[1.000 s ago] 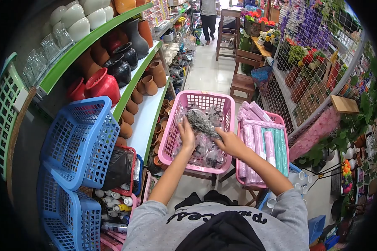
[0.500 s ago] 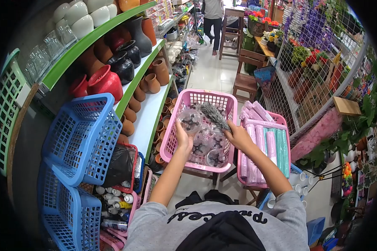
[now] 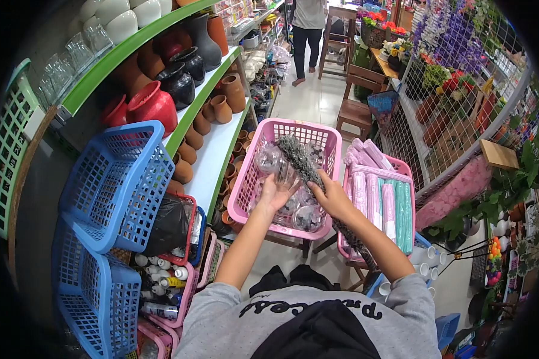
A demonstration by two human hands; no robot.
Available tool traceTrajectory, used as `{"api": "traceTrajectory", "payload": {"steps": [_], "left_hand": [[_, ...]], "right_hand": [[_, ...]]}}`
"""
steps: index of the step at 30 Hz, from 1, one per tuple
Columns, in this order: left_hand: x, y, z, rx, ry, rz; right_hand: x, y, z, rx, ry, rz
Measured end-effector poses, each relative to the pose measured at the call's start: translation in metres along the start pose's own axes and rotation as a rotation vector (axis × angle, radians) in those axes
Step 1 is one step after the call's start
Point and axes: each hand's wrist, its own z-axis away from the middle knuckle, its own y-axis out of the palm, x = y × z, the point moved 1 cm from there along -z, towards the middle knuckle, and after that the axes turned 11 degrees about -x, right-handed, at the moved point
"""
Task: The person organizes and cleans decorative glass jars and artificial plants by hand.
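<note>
My right hand (image 3: pixel 332 194) is closed around a grey fluffy duster (image 3: pixel 299 158), which slants across the pink basket (image 3: pixel 238 200). Its far end lies over the clear plastic containers (image 3: pixel 306 219) inside, and its near end runs back beneath my right forearm. My left hand (image 3: pixel 275 191) is over the basket's near left part, palm up with fingers stretched towards the duster. Nothing shows in its grasp. One round clear container (image 3: pixel 268 158) sits just beyond the left fingertips; several others with dark patterned parts fill the basket.
To the right, a second pink basket (image 3: pixel 408 173) holds pink and green wrapped rolls (image 3: pixel 395 209). Blue baskets (image 3: pixel 111 209) are stacked at left beside a shelf with clay pots (image 3: pixel 220 109). A wire grid (image 3: pixel 425 143) stands at right. A person (image 3: pixel 307 36) is in the aisle ahead.
My left hand has come away from the round container and turned palm up, nearer the duster. The duster has shifted, with its near end now showing below my right forearm. The person ahead has stepped closer.
</note>
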Motion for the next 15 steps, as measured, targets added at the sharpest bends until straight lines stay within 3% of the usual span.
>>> {"api": "traceTrajectory", "payload": {"steps": [2,3,6,11,14,15], "left_hand": [[0.005,0.005,0.004,-0.066,0.082,-0.127],[0.007,0.010,0.013,-0.042,0.179,-0.233],[0.001,0.016,0.028,0.072,0.215,-0.336],[0.014,0.008,0.013,0.096,0.428,-0.647],[0.018,0.017,0.023,0.138,0.294,-0.394],[0.016,0.016,0.028,0.106,0.151,-0.286]], "right_hand": [[-0.001,-0.001,-0.001,0.016,0.019,0.022],[-0.003,-0.001,0.000,0.017,0.021,0.022],[-0.005,-0.002,0.002,-0.047,-0.034,-0.011],[-0.008,-0.009,0.004,-0.065,-0.099,-0.031],[-0.004,-0.011,0.007,-0.010,-0.111,0.014],[-0.004,-0.012,0.008,-0.014,-0.075,0.022]]}}
